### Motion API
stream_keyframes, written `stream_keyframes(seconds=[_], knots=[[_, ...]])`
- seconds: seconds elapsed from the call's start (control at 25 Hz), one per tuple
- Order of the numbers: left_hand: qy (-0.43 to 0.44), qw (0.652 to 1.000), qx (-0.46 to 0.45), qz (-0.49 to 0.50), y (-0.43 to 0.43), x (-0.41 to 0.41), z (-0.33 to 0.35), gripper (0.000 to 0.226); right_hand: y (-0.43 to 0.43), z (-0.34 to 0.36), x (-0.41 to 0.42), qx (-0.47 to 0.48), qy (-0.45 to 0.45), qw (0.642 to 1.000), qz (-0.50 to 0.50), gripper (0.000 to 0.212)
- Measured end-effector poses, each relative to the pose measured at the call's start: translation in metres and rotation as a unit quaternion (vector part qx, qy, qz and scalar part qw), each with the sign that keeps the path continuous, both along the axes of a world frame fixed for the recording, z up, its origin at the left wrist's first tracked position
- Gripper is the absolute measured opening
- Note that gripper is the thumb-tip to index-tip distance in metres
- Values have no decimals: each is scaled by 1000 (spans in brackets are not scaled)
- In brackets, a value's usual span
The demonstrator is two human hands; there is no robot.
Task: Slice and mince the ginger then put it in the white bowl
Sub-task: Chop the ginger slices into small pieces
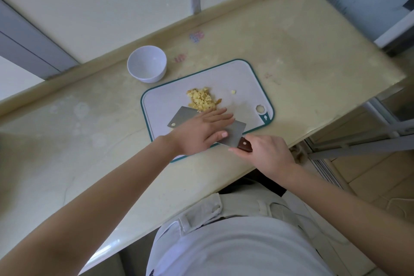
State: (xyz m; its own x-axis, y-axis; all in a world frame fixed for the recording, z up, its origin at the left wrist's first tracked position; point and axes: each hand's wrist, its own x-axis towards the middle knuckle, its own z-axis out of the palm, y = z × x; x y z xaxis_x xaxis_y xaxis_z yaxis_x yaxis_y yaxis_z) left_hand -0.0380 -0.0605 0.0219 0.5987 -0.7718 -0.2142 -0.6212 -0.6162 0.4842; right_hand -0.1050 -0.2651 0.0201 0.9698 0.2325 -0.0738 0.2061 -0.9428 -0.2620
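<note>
A heap of yellow minced ginger (201, 99) lies on the white cutting board (244, 78) with a teal rim. One stray ginger bit (233, 92) sits to the right of the heap. A cleaver (182, 115) lies with its blade flat on the board, its far edge against the heap. My left hand (202, 132) rests flat on the blade with straight fingers. My right hand (267, 154) grips the cleaver's brown wooden handle (244, 144). The white bowl (146, 64) stands empty beyond the board's left corner.
The board lies on a beige stone counter (89, 123) with a raised back ledge along the wall. The counter's front edge runs just below my hands, and its right end drops off near a metal frame (358, 148).
</note>
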Motion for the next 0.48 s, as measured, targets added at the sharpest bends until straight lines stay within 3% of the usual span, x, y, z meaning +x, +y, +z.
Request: stream_keyframes(seconds=[0.12,0.32,0.48], knots=[[24,999,-14,17,17,-13,-4,60,-2,6,2,-10,44,999,-23,51],[86,991,46,93,24,12,-9,56,-1,3,-2,9,35,999,-2,51],[44,989,75,121,17,31,-12,48,-1,4,-6,20,14,1000,-3,52]])
